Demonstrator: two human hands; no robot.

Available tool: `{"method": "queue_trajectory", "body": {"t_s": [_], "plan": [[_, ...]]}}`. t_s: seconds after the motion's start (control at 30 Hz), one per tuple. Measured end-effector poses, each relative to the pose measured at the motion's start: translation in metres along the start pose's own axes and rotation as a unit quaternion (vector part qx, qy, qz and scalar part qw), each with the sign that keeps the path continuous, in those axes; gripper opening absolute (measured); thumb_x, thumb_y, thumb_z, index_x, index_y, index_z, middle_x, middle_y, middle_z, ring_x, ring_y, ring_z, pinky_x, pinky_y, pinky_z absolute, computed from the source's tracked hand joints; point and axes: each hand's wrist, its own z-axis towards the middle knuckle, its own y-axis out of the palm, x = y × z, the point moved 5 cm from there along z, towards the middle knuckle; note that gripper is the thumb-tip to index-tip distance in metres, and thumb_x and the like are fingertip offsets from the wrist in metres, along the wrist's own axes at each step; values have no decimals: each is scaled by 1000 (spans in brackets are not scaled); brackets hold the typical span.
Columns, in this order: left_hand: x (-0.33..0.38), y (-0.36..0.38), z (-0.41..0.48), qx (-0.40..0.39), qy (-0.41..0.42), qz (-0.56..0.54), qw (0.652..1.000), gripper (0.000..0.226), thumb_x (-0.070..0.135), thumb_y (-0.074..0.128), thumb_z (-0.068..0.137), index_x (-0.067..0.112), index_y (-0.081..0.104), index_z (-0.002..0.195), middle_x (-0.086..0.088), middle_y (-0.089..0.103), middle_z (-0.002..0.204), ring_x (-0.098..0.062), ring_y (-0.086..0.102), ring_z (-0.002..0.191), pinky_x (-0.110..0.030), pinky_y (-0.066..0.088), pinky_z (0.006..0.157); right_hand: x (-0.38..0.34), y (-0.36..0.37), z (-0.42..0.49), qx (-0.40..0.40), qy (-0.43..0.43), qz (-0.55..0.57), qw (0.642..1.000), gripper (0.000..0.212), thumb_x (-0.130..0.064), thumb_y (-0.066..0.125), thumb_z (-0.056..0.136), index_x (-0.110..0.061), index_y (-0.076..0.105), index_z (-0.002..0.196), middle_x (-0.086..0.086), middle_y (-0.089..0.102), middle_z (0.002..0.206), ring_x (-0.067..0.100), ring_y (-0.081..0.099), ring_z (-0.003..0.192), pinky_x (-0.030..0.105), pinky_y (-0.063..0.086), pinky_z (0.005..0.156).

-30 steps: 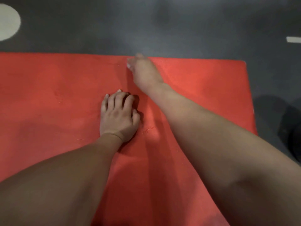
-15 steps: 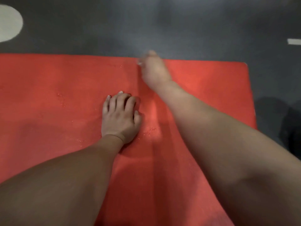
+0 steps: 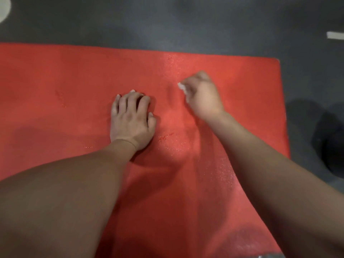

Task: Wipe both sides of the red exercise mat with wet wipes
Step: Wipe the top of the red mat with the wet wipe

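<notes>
Mid-wipe on the upper face of the red mat [image 3: 55, 75] spread on the floor [image 3: 167, 21]: right hand [image 3: 202, 95] grip clamped on a wet wipe [image 3: 182, 87], left hand [image 3: 131, 120] grip apart, bracing the mat; fresh strokes, then a flip, likely follow.

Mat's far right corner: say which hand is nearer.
Right. The right hand, gripping the wipe, is left of the corner and nearer the camera; the left hand rests farther left.

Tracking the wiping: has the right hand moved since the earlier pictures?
Yes, the right hand pulled back from the far edge of the mat, toward the person.
</notes>
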Motion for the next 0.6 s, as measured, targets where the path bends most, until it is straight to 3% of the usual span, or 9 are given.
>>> {"method": "queue_trajectory", "body": {"t_s": [0.07, 0.17, 0.33, 0.5, 0.6], "plan": [[0, 1, 0, -3, 0, 1, 1000, 44, 35, 47, 89, 18, 54, 129, -7, 50, 140, -29, 34, 142, -49, 14, 123, 20, -17, -1, 83, 68, -32, 994, 40, -43, 48, 92, -15, 76, 87, 13, 55, 90, 33, 55, 82, 38, 49, 75], [0, 1, 0, -4, 2, 5, 1000, 44, 35, 47, 90, 19, 54, 130, -7, 49, 140, -29, 34, 142, -50, 15, 123, 10, -20, -4, 91, 53, -37, 994, 53, -42, 35, 92, -8, 72, 79, 15, 54, 86, 32, 52, 80, 37, 46, 72], [-1, 0, 0, 3, 2, -1, 1000, 43, 34, 49, 90, 18, 54, 130, -7, 49, 139, -29, 34, 141, -50, 15, 123, 3, -4, -10, 14, 24, -54, 998, 30, -29, 50, 99, -5, 68, 95, 17, 57, 89, 36, 58, 78, 41, 49, 74], [0, -1, 0, 4, 7, 5, 1000, 43, 34, 48, 90, 19, 54, 129, -6, 50, 138, -29, 36, 139, -51, 18, 122, -1, 1, -7, 55, 82, -17, 995, 22, -19, 55, 98, -6, 71, 100, 18, 64, 95, 38, 62, 84, 39, 46, 76], [0, -1, 1, 11, 8, 3, 1000, 43, 34, 48, 89, 19, 55, 129, -7, 51, 137, -30, 37, 138, -51, 20, 121, -32, 16, -36, -21, -38, 42, 998, 19, -9, 58, 94, -11, 73, 104, 12, 67, 95, 31, 65, 86, 35, 51, 81]]}}
